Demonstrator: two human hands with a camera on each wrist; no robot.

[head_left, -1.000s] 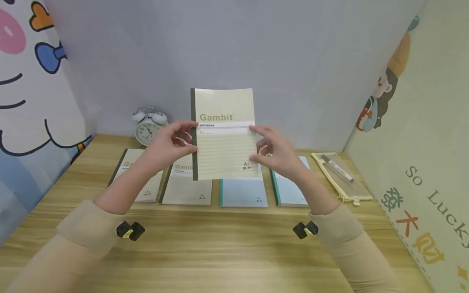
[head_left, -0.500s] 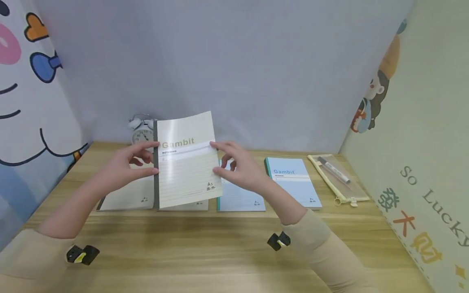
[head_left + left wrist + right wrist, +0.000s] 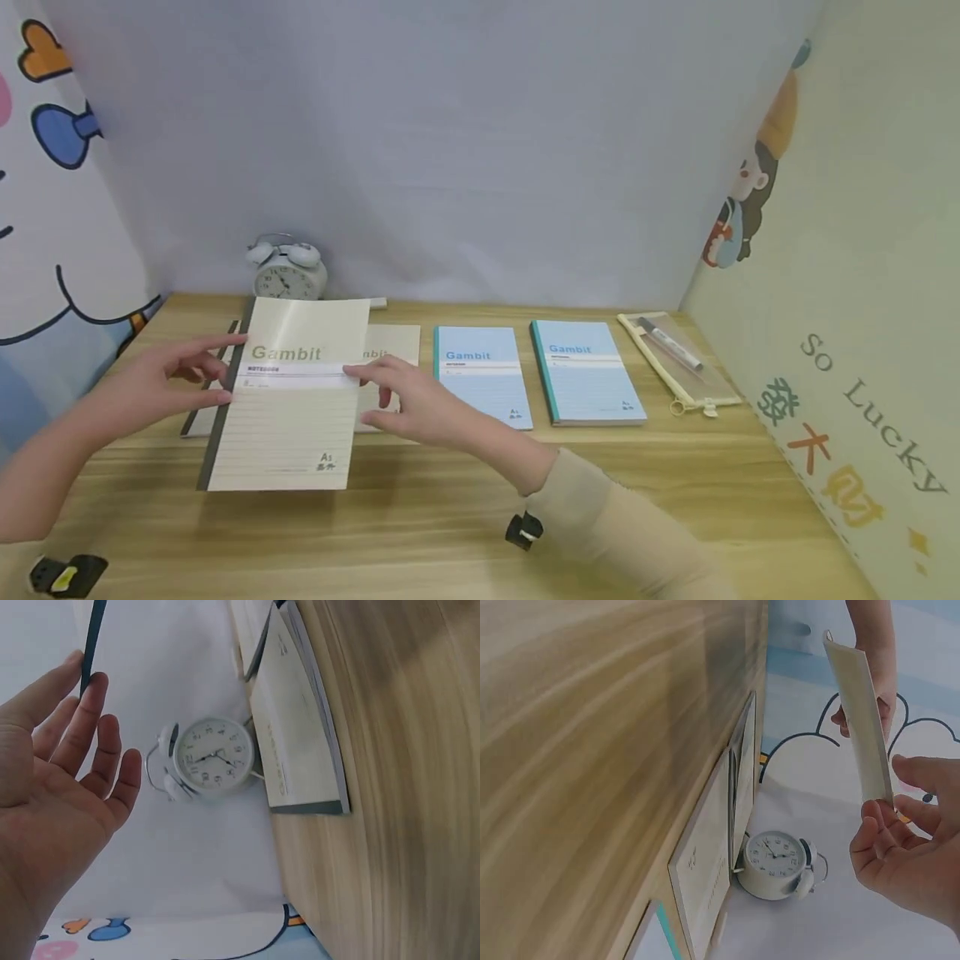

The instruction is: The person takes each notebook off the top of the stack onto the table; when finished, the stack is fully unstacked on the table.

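A cream notebook with a dark spine and "Gambit" on its cover [image 3: 292, 429] hangs above the table's left side. My left hand [image 3: 161, 387] pinches the spine between thumb and forefinger, the other fingers loosely bent. My right hand [image 3: 408, 396] is at the opposite edge: the forefinger tip overlaps the cover, while the thumb sits slightly off the edge. In the right wrist view the right hand's fingertips [image 3: 872, 814] meet the notebook's edge [image 3: 864, 720]. Two more cream notebooks, one at the left [image 3: 192, 423] and one beside it [image 3: 393, 343], lie partly hidden behind the held one.
Two blue notebooks, one nearer the middle [image 3: 480, 387] and one farther right [image 3: 592, 387], lie flat on the wooden table [image 3: 450, 517]. A white alarm clock [image 3: 287, 283] stands by the back wall. At the right lies a zip pouch [image 3: 712, 385] with a marker [image 3: 671, 343].
Both hands have carried the cream notebook left and down, from above the middle to the table's left side. The right thumb has come slightly away from its edge.
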